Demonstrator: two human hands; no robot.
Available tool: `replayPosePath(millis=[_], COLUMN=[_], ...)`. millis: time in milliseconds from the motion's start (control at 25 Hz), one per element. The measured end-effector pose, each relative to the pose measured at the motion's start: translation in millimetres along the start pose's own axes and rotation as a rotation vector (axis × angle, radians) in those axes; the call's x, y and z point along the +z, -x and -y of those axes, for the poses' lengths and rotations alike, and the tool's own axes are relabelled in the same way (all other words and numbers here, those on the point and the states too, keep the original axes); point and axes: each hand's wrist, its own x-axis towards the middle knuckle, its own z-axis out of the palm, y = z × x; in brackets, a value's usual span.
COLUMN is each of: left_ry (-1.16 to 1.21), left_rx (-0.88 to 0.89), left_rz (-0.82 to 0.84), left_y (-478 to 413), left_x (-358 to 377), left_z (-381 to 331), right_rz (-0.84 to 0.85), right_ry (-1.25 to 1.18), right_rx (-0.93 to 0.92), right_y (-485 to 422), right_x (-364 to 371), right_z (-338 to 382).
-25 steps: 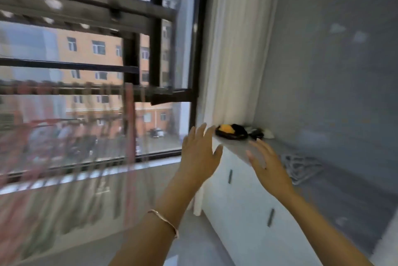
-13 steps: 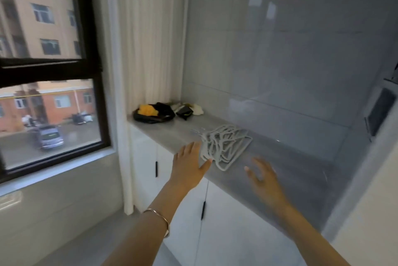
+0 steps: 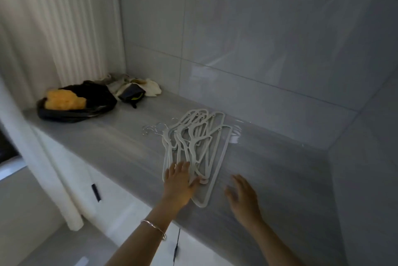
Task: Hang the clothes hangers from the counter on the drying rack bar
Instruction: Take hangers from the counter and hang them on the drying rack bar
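Pale grey-green plastic: a heap of clothes hangers lies flat on the grey counter. It sits close to the tiled wall at the back, about midway along the stretch of top that I can see. The hangers are stacked loosely across one another with their long sides running toward me. Their thin metal hooks stick out at the far left of the heap. I cannot count them; they overlap too much.

The left hand lies over the near end of the heap, fingers straight and fanned apart, thumb out to the right across one of the bars. No finger is curled round a hanger. I cannot tell whether the palm bears down or only rests. A thin metal bracelet sits on that wrist.

The right hand is just beside the heap on its right, apart from it and over bare counter. Its fingers are loosely spread and hold nothing. It is blurred, and I cannot make out whether it touches the top.

Farther left along the counter, well apart from the hangers, a black bag lies open with something yellow-orange in it. Just beside the bag, a bundle of pale cloths lies in the corner. A white curtain hangs behind these. Below the counter are white cabinet doors with a small dark handle.
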Motion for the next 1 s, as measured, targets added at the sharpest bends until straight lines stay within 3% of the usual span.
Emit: replayPosePath(millis=[400,520,600,720,880,1000], left_ry=[-0.001,0.403,0.788,1.116,1.182,1.151], left_rx=[-0.050,0.049,-0.042,-0.084,-0.011,0.061], left_rz=[-0.127,-0.260,-0.232,-0.179,-0.228,-0.303], left_y=[-35,-33,-21,-4,33,78], left_x=[34,18,-3,-29,-75,-108], left_z=[6,11,6,-1,-17,-31], right_rz=[-0.119,-0.185,-0.176,-0.078,0.151,0.209], right_ry=[0.027,-0.049,-0.199,-0.536,-0.777,-0.932], right_rx=[0.042,0.051,0.091,0.107,-0.010,-0.027], right_y=[-8,-7,-8,-11,-5,7], right_x=[28,29,24,2,-31,-51], right_z=[-15,-18,-9,34,120,163])
